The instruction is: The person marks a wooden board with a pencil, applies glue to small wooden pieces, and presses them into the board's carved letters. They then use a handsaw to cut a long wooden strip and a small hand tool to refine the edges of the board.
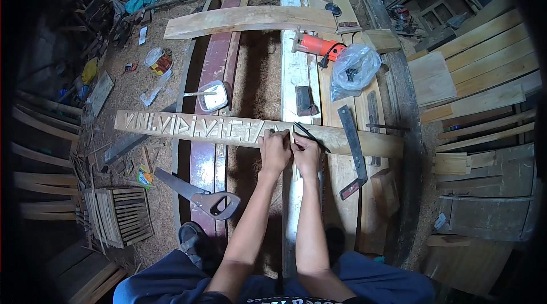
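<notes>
A long wooden board (347,142) lies crosswise on the supports in front of me, with raised pale wooden letters (196,127) reading "VINI.VIDI.VICI" along its left and middle part. My left hand (274,151) rests on the board just right of the letters, its fingers bent and pressed together at the tips; what they pinch, if anything, is hidden. Close beside it, my right hand (306,152) is closed on a small pale wooden strip (293,132) standing between the hands. A thin dark stick (315,140) slants behind the right fingers; I cannot tell whether they hold it.
A handsaw (219,202) lies near my left foot. A tub of white paste (213,97) with a stick stands beyond the board. To the right are a metal square (352,147), a dark block (305,101), a red power tool (319,45) and a plastic bag (356,68).
</notes>
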The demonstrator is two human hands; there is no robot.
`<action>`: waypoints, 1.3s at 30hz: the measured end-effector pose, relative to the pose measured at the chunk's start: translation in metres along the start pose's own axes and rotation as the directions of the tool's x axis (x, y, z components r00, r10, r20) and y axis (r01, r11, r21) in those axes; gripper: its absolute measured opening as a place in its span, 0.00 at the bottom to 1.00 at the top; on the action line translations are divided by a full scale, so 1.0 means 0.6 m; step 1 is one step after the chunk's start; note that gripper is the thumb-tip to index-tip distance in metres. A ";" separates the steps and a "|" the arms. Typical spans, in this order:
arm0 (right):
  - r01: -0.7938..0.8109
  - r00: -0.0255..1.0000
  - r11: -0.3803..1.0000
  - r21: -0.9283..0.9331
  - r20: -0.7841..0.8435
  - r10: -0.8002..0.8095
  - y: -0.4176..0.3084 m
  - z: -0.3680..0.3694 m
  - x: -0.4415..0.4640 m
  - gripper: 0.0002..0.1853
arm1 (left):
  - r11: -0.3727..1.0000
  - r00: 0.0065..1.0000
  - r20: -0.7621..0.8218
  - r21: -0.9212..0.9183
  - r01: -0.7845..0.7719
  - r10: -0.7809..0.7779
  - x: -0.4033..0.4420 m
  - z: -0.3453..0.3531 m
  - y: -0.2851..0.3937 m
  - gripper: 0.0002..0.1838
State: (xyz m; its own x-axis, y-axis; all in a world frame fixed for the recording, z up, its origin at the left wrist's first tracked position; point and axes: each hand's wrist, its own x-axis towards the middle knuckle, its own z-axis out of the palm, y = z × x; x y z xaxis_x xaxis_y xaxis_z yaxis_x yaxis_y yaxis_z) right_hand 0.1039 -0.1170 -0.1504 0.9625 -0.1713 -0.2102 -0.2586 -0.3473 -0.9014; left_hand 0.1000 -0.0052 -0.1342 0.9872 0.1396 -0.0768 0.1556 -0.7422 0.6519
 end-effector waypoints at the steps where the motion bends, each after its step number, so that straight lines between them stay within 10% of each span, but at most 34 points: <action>1: -0.002 1.000 1.000 -0.001 0.000 0.002 -0.001 -0.001 -0.002 0.18 | 1.000 1.000 0.002 -0.001 0.001 -0.001 -0.002 0.003 -0.002 0.22; 39: 0.075 0.997 0.994 0.083 -0.019 -0.074 0.028 0.009 -0.009 0.20 | 1.000 0.999 -0.035 -0.013 0.026 -0.027 -0.013 0.008 0.013 0.20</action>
State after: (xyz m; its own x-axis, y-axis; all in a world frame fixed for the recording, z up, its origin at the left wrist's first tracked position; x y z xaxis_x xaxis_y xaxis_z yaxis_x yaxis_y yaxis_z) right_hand 0.0950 -0.1172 -0.1664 0.9773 -0.1622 -0.1360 -0.1780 -0.2815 -0.9429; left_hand 0.0937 -0.0149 -0.1321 0.9810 0.1820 -0.0679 0.1810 -0.7296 0.6595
